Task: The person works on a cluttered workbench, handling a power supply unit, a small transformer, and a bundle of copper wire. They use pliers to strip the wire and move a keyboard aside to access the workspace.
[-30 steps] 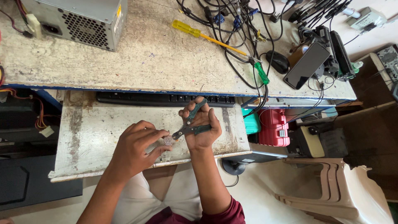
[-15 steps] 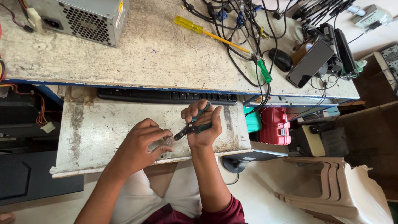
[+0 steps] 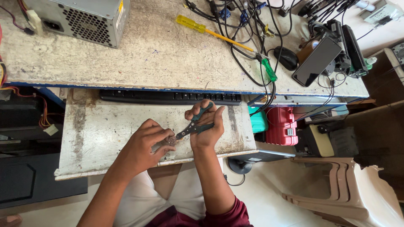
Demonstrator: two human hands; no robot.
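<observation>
The worktop (image 3: 168,46) carries a grey power supply unit (image 3: 80,19), tangled cables (image 3: 252,25), a dark phone (image 3: 316,62) and a yellow-handled screwdriver (image 3: 210,31). Below its edge, a pull-out shelf (image 3: 105,126) holds a black keyboard (image 3: 168,97). Over the shelf, the right hand (image 3: 206,126) is closed around the green handles of small pliers (image 3: 194,125). The left hand (image 3: 145,145) pinches a small part (image 3: 170,141), possibly a connector; it is too small to identify. The plier tips meet this part.
</observation>
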